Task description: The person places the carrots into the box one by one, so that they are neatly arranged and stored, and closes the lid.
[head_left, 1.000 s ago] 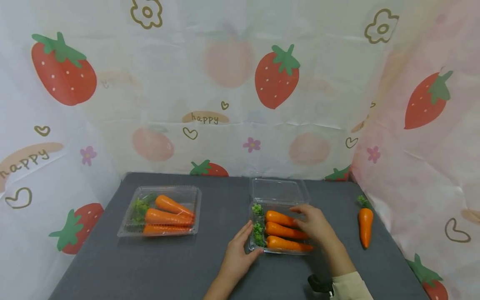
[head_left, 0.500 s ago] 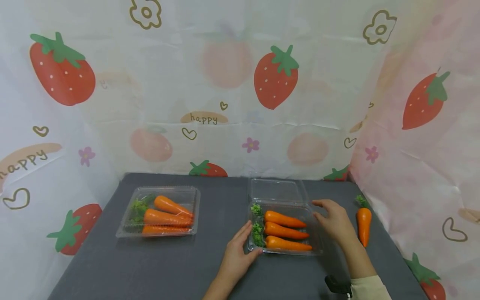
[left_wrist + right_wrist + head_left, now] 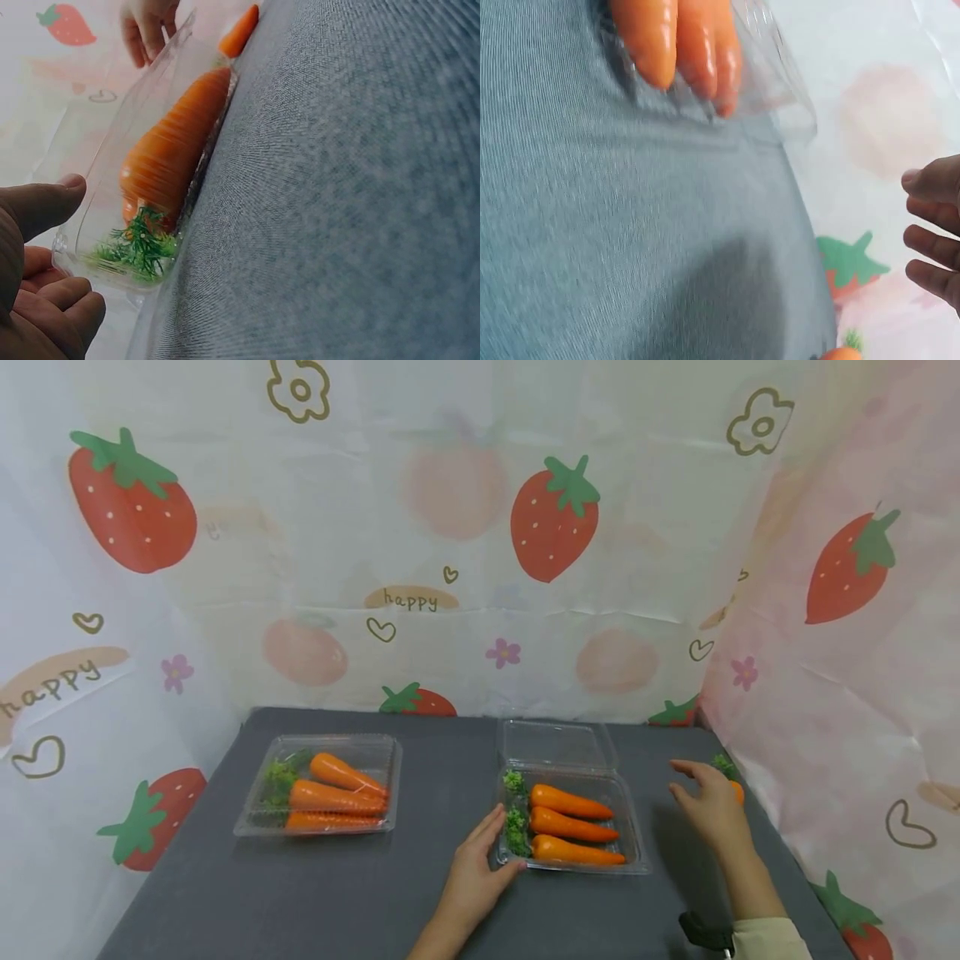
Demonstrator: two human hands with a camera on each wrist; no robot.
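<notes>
A clear plastic clamshell box (image 3: pixel 636 865) lies on the table with its lid (image 3: pixel 558 743) folded back; three toy carrots (image 3: pixel 573 824) with green tops are inside. My left hand (image 3: pixel 472 877) rests against the box's front left corner, fingers along the side and thumb at the front edge. The left wrist view shows that thumb (image 3: pixel 45 206) extended near the corner. My right hand (image 3: pixel 712 810) is in the air right of the box, fingers loosely bent and holding nothing. It covers most of a single carrot (image 3: pixel 738 791); in the right wrist view only that carrot's end (image 3: pixel 843 353) shows.
On the left of the table stands a second clear box (image 3: pixel 255 822), lid down, with several carrots (image 3: pixel 337 795) in it. Grey cloth covers the table (image 3: pixel 315 893). Strawberry-printed curtains (image 3: pixel 480 552) close off the back and sides.
My right hand has drawn away from the carrots in the box and moved right, now in front of the lone carrot. The left hand has stayed at the box corner.
</notes>
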